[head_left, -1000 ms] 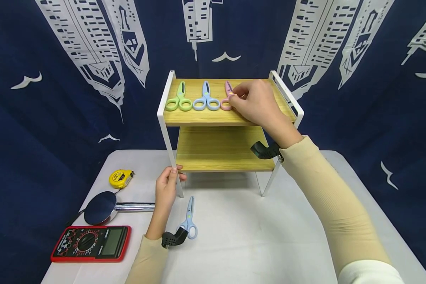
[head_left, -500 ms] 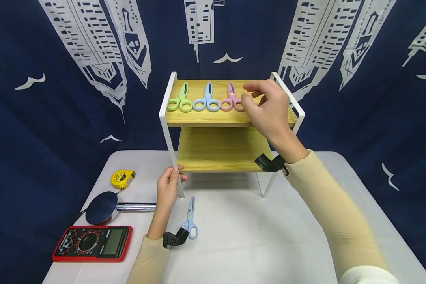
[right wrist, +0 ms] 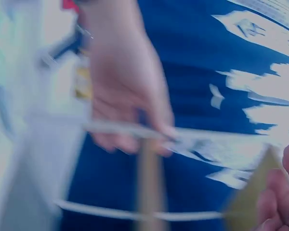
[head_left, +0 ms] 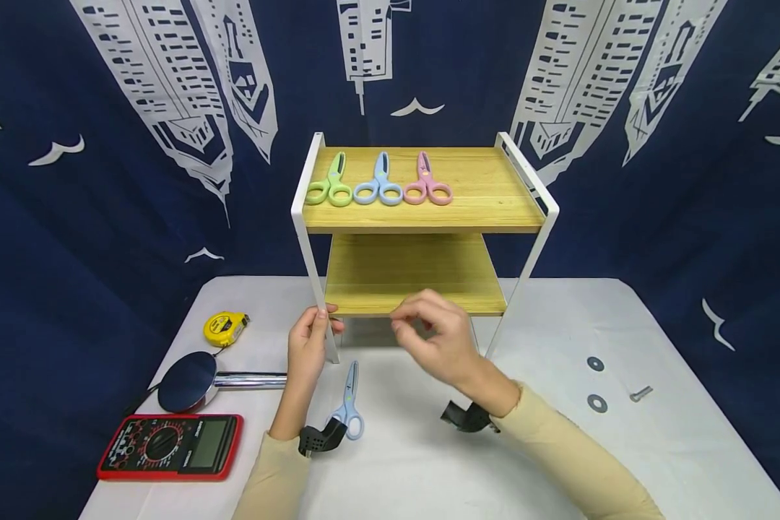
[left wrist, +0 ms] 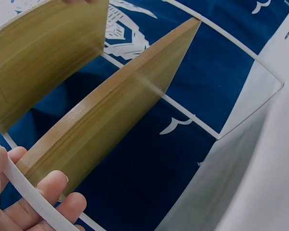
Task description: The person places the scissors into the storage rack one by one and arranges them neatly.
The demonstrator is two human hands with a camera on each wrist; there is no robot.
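Note:
My left hand (head_left: 307, 343) grips the white front left leg (head_left: 310, 263) of a two-tier wooden shelf (head_left: 487, 191); in the left wrist view its fingers (left wrist: 54, 185) wrap that white bar beside the lower board (left wrist: 101, 115). On the top board lie green scissors (head_left: 334, 179), blue scissors (head_left: 380, 178) and pink scissors (head_left: 424, 178) in a row, blades toward the back. My right hand (head_left: 438, 339), fingers loosely curled around nothing, hovers before the lower board's front edge. Another pair of blue scissors (head_left: 348, 404) lies on the table near my left wrist, partly covered by its camera.
To the left on the white table (head_left: 429, 469) are a yellow tape measure (head_left: 224, 328), a round dark-faced object with a metal handle (head_left: 250, 380) and a red multimeter (head_left: 169, 448). Two washers (head_left: 596, 403) and a bolt (head_left: 640, 393) lie at the right.
My right hand has let go of the pink scissors on the top board, then moved down and left, in front of the shelf. My left hand keeps its grip on the leg.

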